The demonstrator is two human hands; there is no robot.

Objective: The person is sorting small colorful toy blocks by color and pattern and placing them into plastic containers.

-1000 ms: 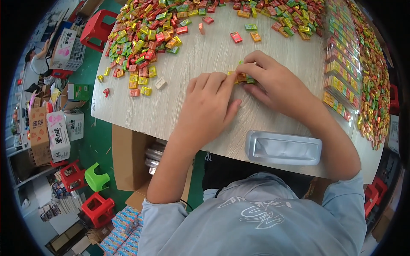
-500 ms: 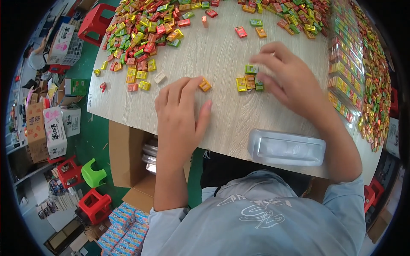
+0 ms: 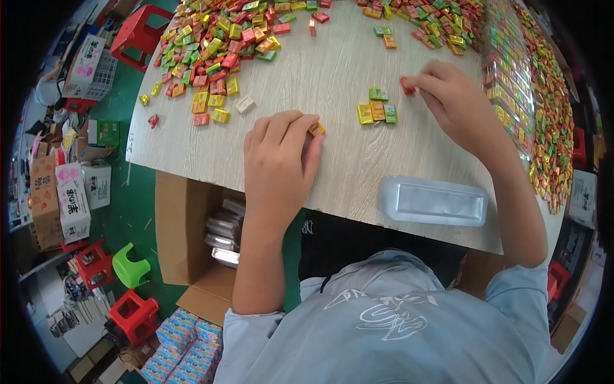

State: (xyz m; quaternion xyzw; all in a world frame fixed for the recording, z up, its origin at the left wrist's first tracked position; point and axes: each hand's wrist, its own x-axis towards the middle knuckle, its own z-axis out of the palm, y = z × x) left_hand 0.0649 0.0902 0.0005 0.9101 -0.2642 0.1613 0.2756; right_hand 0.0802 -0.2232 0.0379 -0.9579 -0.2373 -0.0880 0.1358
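Observation:
My left hand (image 3: 278, 153) rests on the table with thumb and forefinger closed on a small orange wrapped candy (image 3: 316, 129). Further right, my right hand (image 3: 448, 105) pinches a red wrapped candy (image 3: 407, 86) at its fingertips. Between the hands lies a small cluster: a yellow candy (image 3: 365, 114), an orange one beside it (image 3: 378, 112) and a green one (image 3: 391, 114) in a row, with another green candy (image 3: 378, 94) just beyond. A clear plastic tray (image 3: 438, 202) sits at the near edge, below my right hand.
Heaps of colourful wrapped candies (image 3: 211, 48) cover the table's far left and far right. A pale candy (image 3: 245, 104) lies near my left hand. Filled clear packs (image 3: 508, 83) line the right side. Below the left edge stands an open cardboard box (image 3: 173, 230) holding clear trays.
My right hand has moved away from the cluster and now holds a red candy; the red one lying further back is gone from its spot. My left thumb has closed onto the orange candy.

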